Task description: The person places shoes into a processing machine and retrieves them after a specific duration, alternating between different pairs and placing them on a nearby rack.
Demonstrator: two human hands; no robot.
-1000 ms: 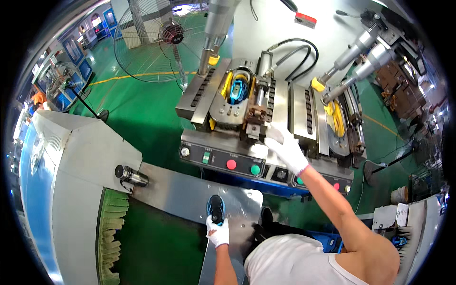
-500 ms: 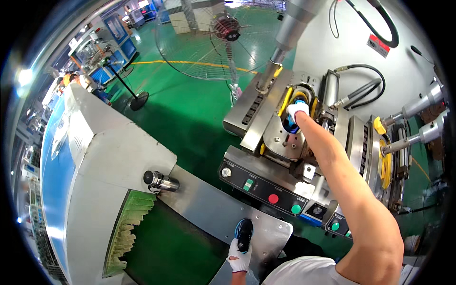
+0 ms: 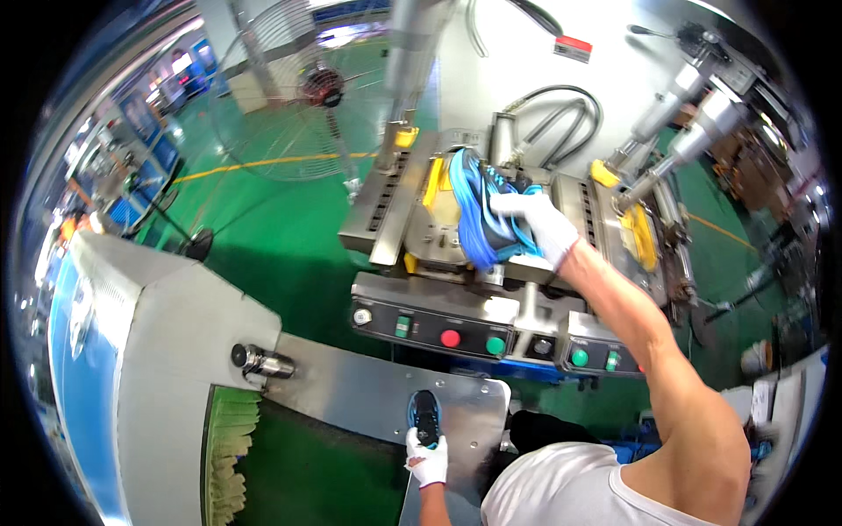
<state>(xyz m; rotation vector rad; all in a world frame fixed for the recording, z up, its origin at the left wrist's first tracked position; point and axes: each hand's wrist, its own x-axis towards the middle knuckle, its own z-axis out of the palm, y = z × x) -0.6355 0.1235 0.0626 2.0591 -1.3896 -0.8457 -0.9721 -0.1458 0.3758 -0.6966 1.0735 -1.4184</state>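
My right hand (image 3: 537,221), in a white glove, grips a blue and black sports shoe (image 3: 481,210), its sole side turned to the left. The shoe is held up in front of the pressing machine (image 3: 430,237), whose yellow-padded mould partly shows behind it. Down by the metal shelf (image 3: 351,386), my gloved left hand (image 3: 428,459) is closed around the near end of another dark shoe with blue edges (image 3: 425,416). That shoe's toe points away from me.
A steel flask (image 3: 263,360) lies on the shelf's left part, beside a grey machine housing with a green strip curtain (image 3: 230,447). Buttons line the press's control panel (image 3: 425,331). A second pressing station (image 3: 636,237) stands at the right. Beyond is a large floor fan (image 3: 322,88).
My right hand has lifted the shoe up out of the press mould and toward me. The view has swung to the right. My left hand stays at its shoe on the shelf.
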